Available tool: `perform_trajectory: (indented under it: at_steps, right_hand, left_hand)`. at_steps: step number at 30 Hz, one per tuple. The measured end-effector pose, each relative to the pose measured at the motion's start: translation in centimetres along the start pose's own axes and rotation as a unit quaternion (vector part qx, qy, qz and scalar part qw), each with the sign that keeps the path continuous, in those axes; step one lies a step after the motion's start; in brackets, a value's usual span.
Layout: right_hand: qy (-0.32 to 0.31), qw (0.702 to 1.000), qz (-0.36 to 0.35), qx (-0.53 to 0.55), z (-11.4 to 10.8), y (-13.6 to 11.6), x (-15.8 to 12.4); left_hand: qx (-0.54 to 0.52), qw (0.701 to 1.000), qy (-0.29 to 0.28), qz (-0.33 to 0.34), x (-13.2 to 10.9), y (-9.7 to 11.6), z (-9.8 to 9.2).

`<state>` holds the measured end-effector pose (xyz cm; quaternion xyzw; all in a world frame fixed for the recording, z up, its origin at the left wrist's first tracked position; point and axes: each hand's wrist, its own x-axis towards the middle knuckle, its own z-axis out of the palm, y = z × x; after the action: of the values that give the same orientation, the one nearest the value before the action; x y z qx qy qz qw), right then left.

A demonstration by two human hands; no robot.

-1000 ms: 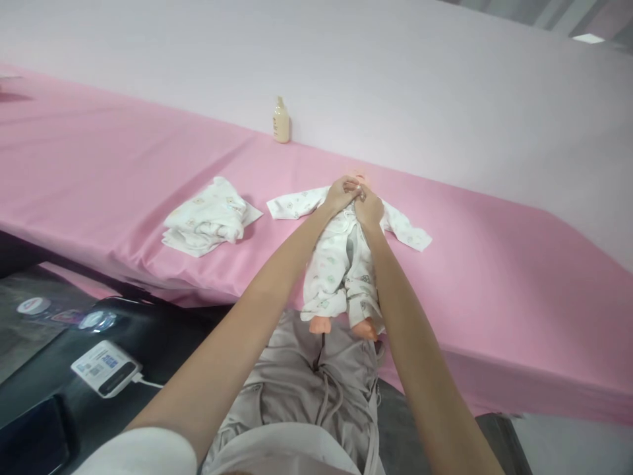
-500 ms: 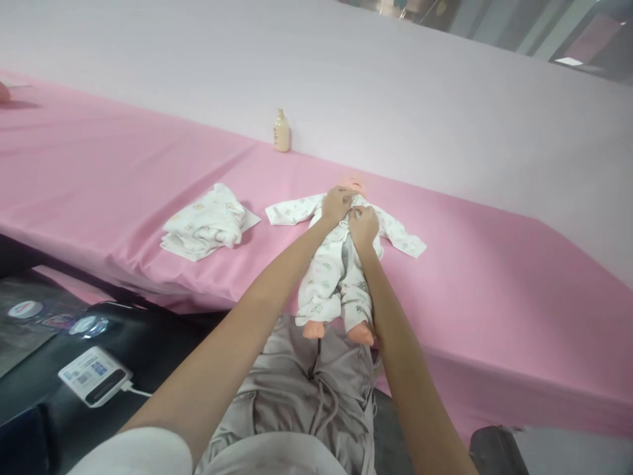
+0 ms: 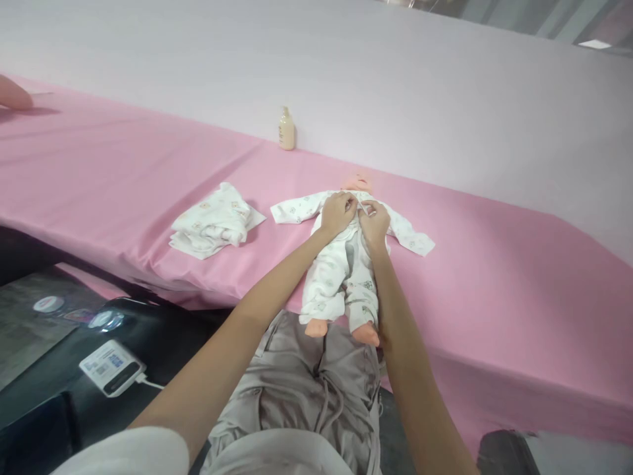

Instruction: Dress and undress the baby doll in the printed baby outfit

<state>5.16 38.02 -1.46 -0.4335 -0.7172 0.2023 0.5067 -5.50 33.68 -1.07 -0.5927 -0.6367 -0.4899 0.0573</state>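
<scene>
A baby doll [image 3: 357, 183] lies on its back on the pink tablecloth [image 3: 475, 277], feet toward me. It wears a white printed baby shirt [image 3: 301, 206] with sleeves spread to both sides, and matching trousers [image 3: 324, 280]. Both my hands are at the doll's chest, below its chin. The fingers of my left hand [image 3: 339, 212] are closed on the shirt's front. Opposite, my right hand [image 3: 374, 221] pinches what looks like a thin white tie of the shirt. The fingertips partly hide the fabric between them.
Folded printed baby clothes [image 3: 212, 221] lie left of the doll. A cream pump bottle [image 3: 286, 130] stands at the back by the white wall. Below left, a white device [image 3: 111, 369] with a cable rests on a black surface. Something skin-coloured [image 3: 14, 94] shows at the far left.
My hands have moved slightly apart at the doll's chest, and a thin white strip now shows between them. The whole view has shifted a little; the doll lies as before.
</scene>
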Motion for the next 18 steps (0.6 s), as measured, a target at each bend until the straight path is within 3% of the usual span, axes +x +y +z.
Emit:
perform_trajectory:
  at_steps: [4, 10, 14, 18]
  right_hand:
    - [0.022, 0.998, 0.017, 0.061, -0.3, -0.1, -0.1]
    - [0.014, 0.985, 0.103, 0.141, -0.6, 0.4, 0.2]
    - [-0.002, 0.986, 0.094, 0.139, -0.7, 0.9, 0.2]
    - [0.043, 0.983, 0.084, 0.16, -0.8, 0.8, 0.0]
  left_hand:
    - [-0.035, 0.999, -0.001, 0.01, -0.6, -0.4, -0.5]
    - [-0.047, 0.997, -0.038, 0.04, -0.5, -0.7, -0.9]
    - [-0.017, 0.997, -0.059, 0.05, -0.5, -0.3, -1.4]
    - [-0.001, 0.996, -0.078, 0.04, -0.7, 0.0, -1.5]
